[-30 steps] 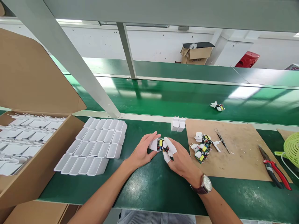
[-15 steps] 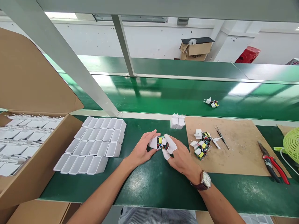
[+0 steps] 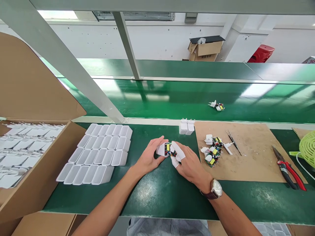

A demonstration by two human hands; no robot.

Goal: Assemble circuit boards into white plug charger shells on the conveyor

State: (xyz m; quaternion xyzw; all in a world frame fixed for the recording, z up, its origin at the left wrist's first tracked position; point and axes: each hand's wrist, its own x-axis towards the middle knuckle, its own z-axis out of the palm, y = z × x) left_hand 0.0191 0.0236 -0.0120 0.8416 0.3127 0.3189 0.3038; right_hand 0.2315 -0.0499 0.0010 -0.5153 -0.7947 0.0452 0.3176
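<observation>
Over the green bench, my left hand (image 3: 153,154) grips a white plastic charger housing (image 3: 160,149) between thumb and fingers. From the other side my right hand (image 3: 189,161), with white covers on its fingertips, pinches a circuit board (image 3: 168,149) with a yellow component. The board's left end meets the housing's opening; how far it sits inside I cannot tell. Rows of open white housings (image 3: 102,147) stand left of my hands. To the right, several circuit boards with white plug parts (image 3: 213,151) lie in a cluster on a brown board (image 3: 248,164).
A cardboard box (image 3: 46,167) of white parts stands at far left. Two white chargers (image 3: 186,127) stand behind my hands. Tweezers (image 3: 233,142), red-handled pliers (image 3: 288,168) and a green fan (image 3: 308,149) are on the right. A plug with board (image 3: 217,105) lies on the green belt.
The plug with its board on the green belt has shifted left. My hands keep their grip on the housing and circuit board with barely any movement.
</observation>
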